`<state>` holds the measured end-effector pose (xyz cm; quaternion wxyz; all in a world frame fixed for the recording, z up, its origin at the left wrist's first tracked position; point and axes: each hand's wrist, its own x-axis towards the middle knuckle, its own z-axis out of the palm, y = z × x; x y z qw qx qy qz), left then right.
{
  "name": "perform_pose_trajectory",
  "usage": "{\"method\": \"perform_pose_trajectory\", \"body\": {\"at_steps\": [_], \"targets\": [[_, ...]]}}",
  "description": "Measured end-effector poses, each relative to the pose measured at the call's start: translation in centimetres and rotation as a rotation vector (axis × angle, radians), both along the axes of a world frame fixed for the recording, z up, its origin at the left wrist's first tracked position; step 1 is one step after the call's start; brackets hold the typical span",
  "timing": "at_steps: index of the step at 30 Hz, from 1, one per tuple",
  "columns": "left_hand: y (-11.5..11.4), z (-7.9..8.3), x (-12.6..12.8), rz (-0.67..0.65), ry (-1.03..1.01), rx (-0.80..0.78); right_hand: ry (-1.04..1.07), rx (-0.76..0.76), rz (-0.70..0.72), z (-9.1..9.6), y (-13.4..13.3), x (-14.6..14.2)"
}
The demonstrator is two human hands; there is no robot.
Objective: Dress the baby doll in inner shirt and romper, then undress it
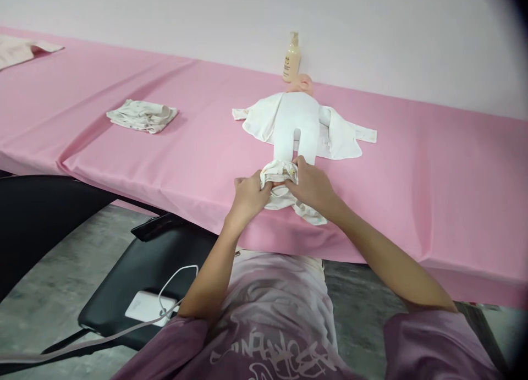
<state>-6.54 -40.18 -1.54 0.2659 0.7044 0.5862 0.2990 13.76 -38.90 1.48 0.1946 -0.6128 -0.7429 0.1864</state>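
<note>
A baby doll (pixel 297 116) with a white cloth body lies on its back on the pink-covered table, its legs toward me. A white jacket (pixel 346 135) is spread open beneath it, sleeves out to both sides. Around the doll's feet is a pair of patterned baby pants (pixel 280 172), bunched up, with one leg trailing toward the table edge. My left hand (pixel 251 196) pinches the waistband from the left. My right hand (pixel 312 186) grips it from the right, close to the doll's lower leg. The doll's feet are mostly hidden by the fabric.
A folded patterned cloth (pixel 142 116) lies to the left on the pink tablecloth (pixel 198 165). Behind the doll's head stands a pump bottle (pixel 292 58) by the wall. A black chair (pixel 165 270) below holds a white power bank (pixel 150 307) with a cable.
</note>
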Motion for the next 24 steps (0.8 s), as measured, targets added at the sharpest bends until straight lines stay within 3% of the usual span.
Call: {"method": "perform_pose_trajectory", "body": {"at_steps": [7, 12, 15, 19, 24], "targets": [[2.3, 0.8, -1.2, -0.199, -0.429, -0.103, 0.426, -0.134, 0.043, 0.1, 1.1, 2.4], [4.6, 0.4, -0.6, -0.149, -0.370, 0.070, 0.361, 0.013, 0.180, 0.9, 4.5, 4.5], [6.3, 0.2, -0.7, -0.168, -0.428, 0.049, 0.311, -0.048, 0.297, 2.1, 6.9, 5.3], [9.2, 1.6, -2.1, -0.305, -0.407, 0.076, 0.358, -0.188, 0.421, 3.0, 8.6, 7.1], [12.2, 3.4, -4.4, -0.485, -0.180, -0.003, 0.658, -0.254, 0.399, 1.4, 8.5, 9.5]]}}
